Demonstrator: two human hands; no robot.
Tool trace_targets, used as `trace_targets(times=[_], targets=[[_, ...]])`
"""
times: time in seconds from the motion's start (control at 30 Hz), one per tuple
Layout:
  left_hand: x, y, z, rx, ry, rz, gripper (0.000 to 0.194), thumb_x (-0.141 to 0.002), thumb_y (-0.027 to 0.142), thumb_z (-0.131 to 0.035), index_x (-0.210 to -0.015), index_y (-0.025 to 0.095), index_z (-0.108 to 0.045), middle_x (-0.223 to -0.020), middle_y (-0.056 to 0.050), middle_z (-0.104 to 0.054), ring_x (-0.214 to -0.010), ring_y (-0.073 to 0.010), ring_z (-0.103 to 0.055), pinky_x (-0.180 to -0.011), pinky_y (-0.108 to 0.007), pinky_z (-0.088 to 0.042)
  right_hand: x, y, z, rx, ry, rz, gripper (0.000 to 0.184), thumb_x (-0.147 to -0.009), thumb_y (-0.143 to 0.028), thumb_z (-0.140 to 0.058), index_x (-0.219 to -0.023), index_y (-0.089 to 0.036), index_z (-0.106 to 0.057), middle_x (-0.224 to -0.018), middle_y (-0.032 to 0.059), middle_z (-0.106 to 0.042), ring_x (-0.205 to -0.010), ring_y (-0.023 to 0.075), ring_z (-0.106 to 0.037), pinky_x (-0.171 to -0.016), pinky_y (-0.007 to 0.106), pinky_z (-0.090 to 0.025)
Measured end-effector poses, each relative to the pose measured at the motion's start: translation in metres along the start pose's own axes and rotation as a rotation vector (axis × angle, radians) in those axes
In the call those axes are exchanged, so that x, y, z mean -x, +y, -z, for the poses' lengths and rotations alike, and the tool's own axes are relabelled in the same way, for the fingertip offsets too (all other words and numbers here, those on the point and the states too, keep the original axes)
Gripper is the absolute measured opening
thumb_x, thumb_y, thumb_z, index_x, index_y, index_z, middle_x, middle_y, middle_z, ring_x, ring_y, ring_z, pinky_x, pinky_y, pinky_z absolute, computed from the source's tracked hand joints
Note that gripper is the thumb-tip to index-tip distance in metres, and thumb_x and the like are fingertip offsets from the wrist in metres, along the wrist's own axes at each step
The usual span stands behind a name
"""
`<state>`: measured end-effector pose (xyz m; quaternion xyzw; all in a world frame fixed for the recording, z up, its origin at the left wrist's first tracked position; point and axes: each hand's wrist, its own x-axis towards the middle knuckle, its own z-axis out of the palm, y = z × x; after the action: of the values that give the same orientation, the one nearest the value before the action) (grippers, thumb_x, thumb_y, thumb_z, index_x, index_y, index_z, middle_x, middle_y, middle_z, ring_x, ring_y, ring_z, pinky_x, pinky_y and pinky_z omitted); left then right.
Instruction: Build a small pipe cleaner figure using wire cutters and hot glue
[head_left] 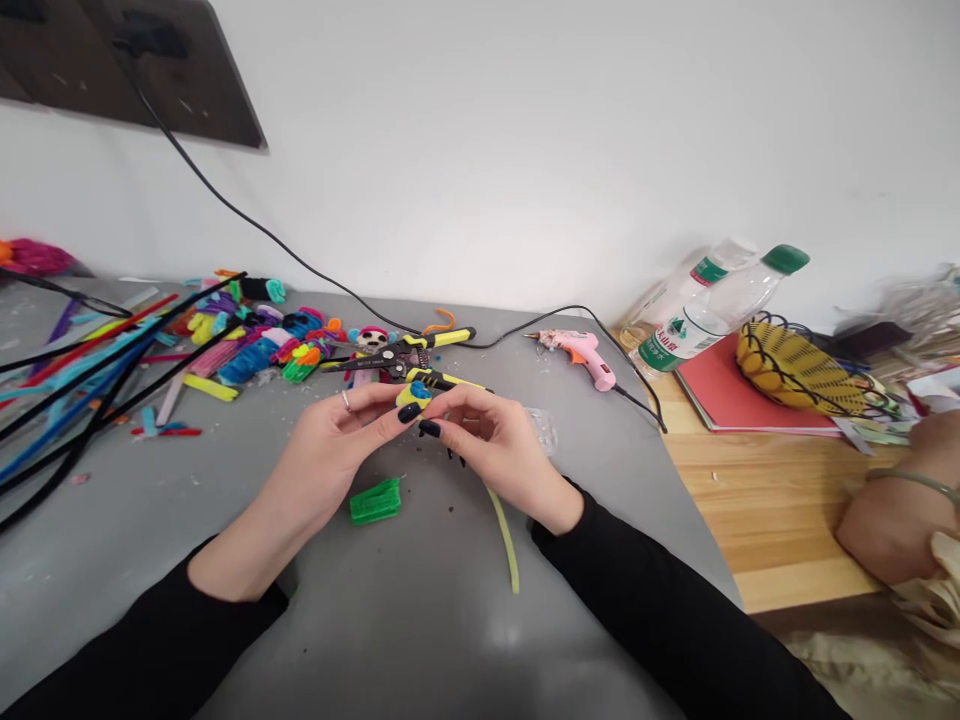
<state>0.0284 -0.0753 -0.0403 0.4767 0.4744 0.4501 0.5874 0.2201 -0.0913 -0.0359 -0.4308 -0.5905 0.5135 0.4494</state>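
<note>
A small yellow-and-blue pipe cleaner piece [412, 393] is pinched between the thumb and fingers of my left hand [322, 440]. Close against it, my right hand [499, 440] is closed in a pinch at the piece's lower edge. From under that hand a pale yellow pipe cleaner [508, 545] runs down over the grey mat; its link to the small piece is hidden by my fingers. Below my left hand lies a folded bundle of green pipe cleaner [376, 501]. Wire strippers [397, 358] with yellow-black handles lie just beyond my hands.
Loose pipe cleaners [97, 360] and fuzzy coloured figures [270, 340] cover the mat's left. A pink glue gun [577, 352] with a cord lies beyond my right hand. Bottles [686, 320], a yellow basket [795, 370] and a red folder [720, 390] are at right, near another person's arm [900, 500].
</note>
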Motion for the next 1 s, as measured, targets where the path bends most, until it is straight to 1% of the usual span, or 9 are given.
trace_targets(times=[0.1,0.17,0.27,0.33,0.43,0.53,0.73,0.87,1.0], targets=[[0.0002,-0.0008,0.0004,-0.050,0.026,-0.039,0.053,-0.064,0.067,-0.093,-0.098,0.026,-0.087,-0.115,-0.011,-0.083,-0.121,-0.0360,-0.069,-0.111,-0.052,-0.052,0.0003,0.0003,-0.0004,0.062,0.012,0.031,0.008,-0.091,-0.026,-0.067,-0.095,-0.022,-0.073,-0.097,0.0021,-0.075,-0.077,0.0137,-0.064,-0.070,0.028,-0.050],[0.0005,-0.0004,-0.0008,-0.049,0.033,-0.021,0.056,-0.063,0.068,-0.094,-0.100,0.027,-0.087,-0.115,-0.011,-0.083,-0.123,-0.0367,-0.069,-0.112,-0.052,-0.051,0.0004,-0.0001,-0.0007,0.086,0.025,0.043,0.007,-0.090,-0.024,-0.067,-0.094,-0.023,-0.072,-0.095,0.0016,-0.074,-0.073,0.0127,-0.060,-0.067,0.028,-0.048],[0.0008,0.0010,-0.0028,-0.012,0.027,0.017,0.059,-0.062,0.064,-0.096,-0.106,0.027,-0.085,-0.112,-0.011,-0.083,-0.118,-0.0346,-0.071,-0.106,-0.048,-0.056,0.0005,-0.0007,-0.0011,0.105,0.033,0.047,0.007,-0.090,-0.023,-0.066,-0.094,-0.023,-0.072,-0.094,0.0016,-0.075,-0.071,0.0125,-0.058,-0.066,0.028,-0.047],[0.0007,0.0020,-0.0039,0.007,0.034,0.005,0.060,-0.061,0.061,-0.097,-0.108,0.026,-0.083,-0.106,-0.009,-0.082,-0.109,-0.0316,-0.074,-0.099,-0.043,-0.059,0.0004,-0.0007,-0.0012,0.107,0.033,0.047,0.008,-0.091,-0.024,-0.066,-0.095,-0.023,-0.072,-0.095,0.0019,-0.075,-0.072,0.0129,-0.059,-0.066,0.028,-0.047],[0.0001,0.0033,-0.0050,0.013,0.066,-0.024,0.053,-0.060,0.058,-0.098,-0.098,0.025,-0.080,-0.098,-0.007,-0.081,-0.099,-0.0279,-0.074,-0.090,-0.038,-0.061,0.0002,-0.0005,-0.0008,0.096,0.033,0.053,0.008,-0.090,-0.024,-0.066,-0.096,-0.022,-0.072,-0.094,0.0018,-0.074,-0.072,0.0130,-0.060,-0.067,0.028,-0.047],[-0.0004,0.0045,-0.0055,0.003,0.059,-0.018,0.049,-0.059,0.057,-0.098,-0.088,0.024,-0.078,-0.097,-0.008,-0.079,-0.097,-0.0269,-0.073,-0.087,-0.037,-0.061,0.0006,-0.0007,-0.0009,0.093,0.035,0.062,0.008,-0.091,-0.024,-0.065,-0.094,-0.022,-0.072,-0.093,0.0015,-0.074,-0.071,0.0125,-0.058,-0.067,0.028,-0.046],[-0.0002,0.0051,-0.0059,0.044,0.058,0.035,0.051,-0.054,0.054,-0.100,-0.088,0.023,-0.079,-0.093,-0.006,-0.077,-0.093,-0.0237,-0.071,-0.082,-0.033,-0.059,0.0017,-0.0026,-0.0031,0.111,0.029,0.064,0.007,-0.090,-0.026,-0.065,-0.093,-0.022,-0.070,-0.091,0.0010,-0.071,-0.069,0.0118,-0.057,-0.065,0.027,-0.047],[-0.0009,0.0036,-0.0065,0.090,0.081,0.082,0.048,-0.058,0.054,-0.099,-0.088,0.023,-0.081,-0.093,-0.006,-0.078,-0.085,-0.0216,-0.069,-0.076,-0.032,-0.057,0.0007,-0.0036,-0.0010,0.089,0.047,0.047,0.010,-0.089,-0.031,-0.069,-0.094,-0.023,-0.067,-0.086,-0.0003,-0.069,-0.069,0.0122,-0.059,-0.063,0.026,-0.047],[-0.0016,0.0015,-0.0043,0.205,0.055,0.063,0.036,-0.066,0.050,-0.098,-0.086,0.024,-0.082,-0.097,-0.005,-0.078,-0.085,-0.0207,-0.069,-0.077,-0.032,-0.058,0.0003,-0.0047,0.0017,0.109,0.059,0.064,0.008,-0.089,-0.027,-0.066,-0.094,-0.022,-0.070,-0.088,0.0007,-0.072,-0.071,0.0124,-0.060,-0.066,0.027,-0.048]])
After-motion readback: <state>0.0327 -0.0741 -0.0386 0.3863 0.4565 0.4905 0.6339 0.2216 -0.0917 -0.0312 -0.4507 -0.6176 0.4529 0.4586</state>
